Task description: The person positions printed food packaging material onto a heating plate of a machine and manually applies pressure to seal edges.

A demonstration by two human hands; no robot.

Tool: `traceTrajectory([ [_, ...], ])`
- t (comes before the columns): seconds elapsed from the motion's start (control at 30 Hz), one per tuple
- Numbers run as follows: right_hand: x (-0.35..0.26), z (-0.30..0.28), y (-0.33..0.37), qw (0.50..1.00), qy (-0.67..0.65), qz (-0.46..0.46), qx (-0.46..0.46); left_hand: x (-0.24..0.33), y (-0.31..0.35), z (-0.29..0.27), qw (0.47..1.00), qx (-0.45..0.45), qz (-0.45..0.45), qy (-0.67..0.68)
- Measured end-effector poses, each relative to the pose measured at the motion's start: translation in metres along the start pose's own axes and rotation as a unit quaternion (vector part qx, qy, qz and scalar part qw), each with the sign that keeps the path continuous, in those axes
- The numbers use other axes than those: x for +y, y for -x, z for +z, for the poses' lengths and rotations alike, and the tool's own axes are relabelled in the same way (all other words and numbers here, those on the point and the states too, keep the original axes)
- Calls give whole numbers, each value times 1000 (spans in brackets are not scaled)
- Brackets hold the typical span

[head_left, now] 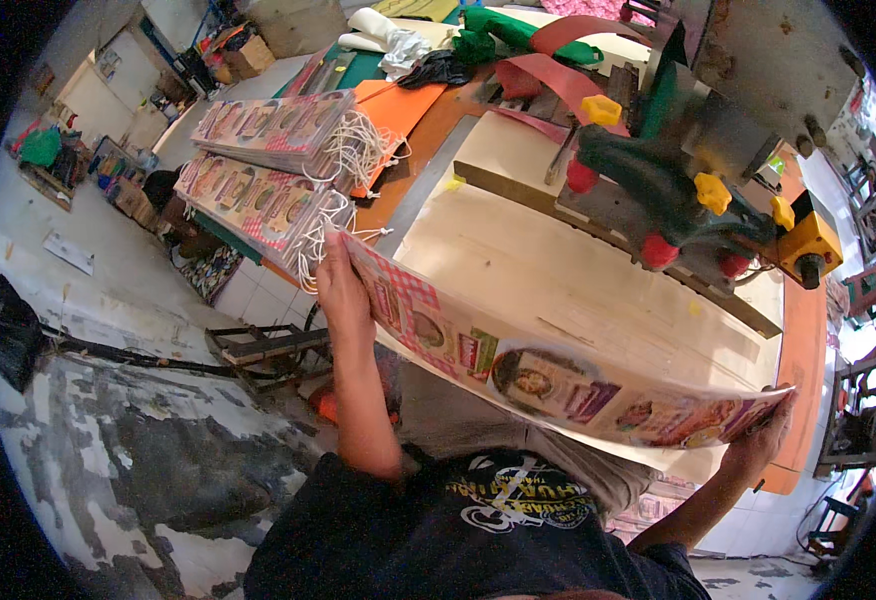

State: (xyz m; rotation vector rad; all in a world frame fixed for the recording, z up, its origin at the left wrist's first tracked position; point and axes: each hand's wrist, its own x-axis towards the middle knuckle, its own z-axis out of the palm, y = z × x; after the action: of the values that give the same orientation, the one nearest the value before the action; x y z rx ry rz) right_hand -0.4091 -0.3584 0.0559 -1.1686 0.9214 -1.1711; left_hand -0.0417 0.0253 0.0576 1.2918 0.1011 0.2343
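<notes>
A long printed plastic banner [528,375] with food pictures and a red checked end stretches between my hands, sagging a little in the middle. My left hand [346,295] grips its left end, thumb up at the top edge. At the far right end, my right hand [763,432] is closed on the banner's corner. Behind the banner lies the pale work board [558,260] of a machine. Just beyond my left hand are two stacks of similar banners, an upper stack [273,125] and a lower stack [248,195], with white cords [323,225] bunched at their right ends.
A dark metal bar [608,235] crosses the board. Over its right side stands a machine head [678,190] with yellow and red knobs and a yellow switch box [811,245]. An orange sheet [393,120] and green rolled material [528,35] lie at the back.
</notes>
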Motion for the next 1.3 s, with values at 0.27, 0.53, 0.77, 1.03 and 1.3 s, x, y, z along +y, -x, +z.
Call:
traceTrajectory([
  [0.27,-7,44,17,986,-90,88,-110,-10,-19,-11,898,-363,-146,202],
  [0.53,-5,30,7,999,0,33,-37,21,-16,17,1000,22,-7,-4],
  [0.77,17,4,-15,995,18,13,-93,21,-25,8,999,-15,39,2],
  [1.03,25,-6,-24,996,33,-19,-85,20,-24,13,992,-71,96,-49],
  [1.3,-3,30,-8,989,104,-96,-52,6,-24,13,996,-84,0,-21],
])
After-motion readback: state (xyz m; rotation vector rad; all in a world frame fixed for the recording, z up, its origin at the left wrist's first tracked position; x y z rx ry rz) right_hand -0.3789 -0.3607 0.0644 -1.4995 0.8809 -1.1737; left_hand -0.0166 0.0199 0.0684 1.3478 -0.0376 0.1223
